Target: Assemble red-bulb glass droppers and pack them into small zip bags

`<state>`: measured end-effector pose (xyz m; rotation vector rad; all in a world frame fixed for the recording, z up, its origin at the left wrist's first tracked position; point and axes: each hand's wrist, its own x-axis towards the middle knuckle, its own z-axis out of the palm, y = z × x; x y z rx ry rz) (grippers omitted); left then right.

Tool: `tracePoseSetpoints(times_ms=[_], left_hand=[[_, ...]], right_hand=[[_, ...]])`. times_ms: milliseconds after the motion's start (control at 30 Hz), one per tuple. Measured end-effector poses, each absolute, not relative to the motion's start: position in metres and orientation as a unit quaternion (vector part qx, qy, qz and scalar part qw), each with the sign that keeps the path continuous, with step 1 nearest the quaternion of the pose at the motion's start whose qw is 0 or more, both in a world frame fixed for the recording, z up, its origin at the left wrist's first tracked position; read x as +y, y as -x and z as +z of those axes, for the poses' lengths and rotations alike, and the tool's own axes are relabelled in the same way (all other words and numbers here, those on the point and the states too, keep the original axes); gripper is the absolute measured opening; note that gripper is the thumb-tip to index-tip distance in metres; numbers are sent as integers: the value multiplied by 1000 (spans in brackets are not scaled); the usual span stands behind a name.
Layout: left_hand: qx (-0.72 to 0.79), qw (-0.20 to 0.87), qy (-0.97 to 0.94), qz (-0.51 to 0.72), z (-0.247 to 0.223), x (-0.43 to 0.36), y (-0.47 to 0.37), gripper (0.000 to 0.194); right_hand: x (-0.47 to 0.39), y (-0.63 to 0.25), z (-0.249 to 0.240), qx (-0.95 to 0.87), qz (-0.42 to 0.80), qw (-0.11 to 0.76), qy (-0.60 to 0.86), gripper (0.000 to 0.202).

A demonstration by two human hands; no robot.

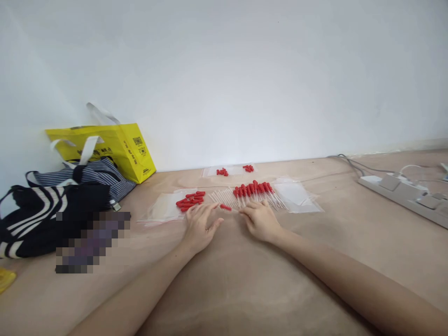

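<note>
Between my hands lies a thin clear tube with a red cap [225,207] on it. My right hand [259,220] has its fingers closed on the tube's right end. My left hand [201,227] is spread, thumb apart, its fingertips just left of the red cap. Past my right hand is a row of red-capped tubes [255,188], and left of them are bare pale tubes [223,198]. A pile of loose red caps [190,201] rests on a clear plastic bag [161,208] beyond my left hand.
Further back, small red pieces [222,172] lie on another bag near the wall. A clear bag [297,196] is right of the tubes. A power strip [402,196] with cables is at the right. A yellow bag [105,147] and a black-and-white striped item [45,217] stand left.
</note>
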<state>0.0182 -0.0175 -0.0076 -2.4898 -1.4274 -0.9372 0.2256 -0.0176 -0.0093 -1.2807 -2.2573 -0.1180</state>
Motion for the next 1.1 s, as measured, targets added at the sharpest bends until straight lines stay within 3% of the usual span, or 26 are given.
tracePoseSetpoints(times_ms=[233,500,733,1100], left_hand=[[-504,118,819,-247,-4,9,-13,35],[-534,-27,840,-96,5,90,-57,42],[-522,-60,843,-117,-15,118,-70,41],[-485,-51,845,-220,-19,92,-60,27]], right_hand=[[4,-227,-11,-747,-9,323,580,18],[-14,-241,-25,-764,-16,333,553,18],[-12,-241,-25,-755,-5,357,550,20],[-13,-240,-25,-728,-37,384,567,20]])
